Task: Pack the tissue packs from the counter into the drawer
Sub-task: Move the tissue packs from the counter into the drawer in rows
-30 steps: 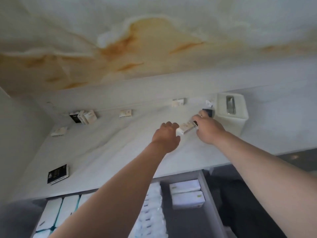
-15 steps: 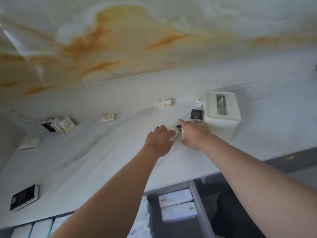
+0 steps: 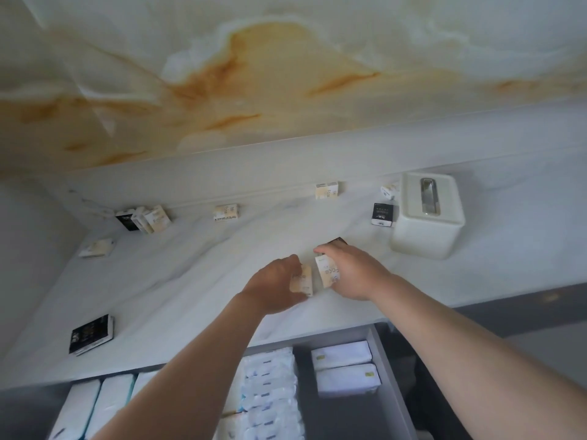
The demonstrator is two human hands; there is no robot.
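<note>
Collection in progress: both hands work low over the counter [image 3: 190, 281], each taking a small tissue pack near its front edge, just above the open drawer [image 3: 392, 385]. The left hand [image 3: 273, 289] has its fingers curled round a cream pack [image 3: 302, 281] that stands on end. The right hand [image 3: 354, 271] is clamped from above on a second pack [image 3: 327, 270], printed face toward the camera. The 2 packs stand just beside each other with a narrow gap between them. Whether either is off the surface cannot be told. A dark pack [image 3: 339, 241] shows at the right fingertips; whether it is held too cannot be told. The step in hand looks like the pick-up, with the drop into the drawer to come. That move calls for drawing both hands back and down past the counter edge, keeping the packs pinched, and releasing them into the grey bay in front of the 2 white packs [image 3: 344, 366], which seems the only bay with room. The job appears far from done: a black pack [image 3: 383, 215] waits beside the box [image 3: 428, 217], a cluster [image 3: 144, 219] leans on the back wall, and a flat black pack [image 3: 92, 334] lies at far left.
</note>
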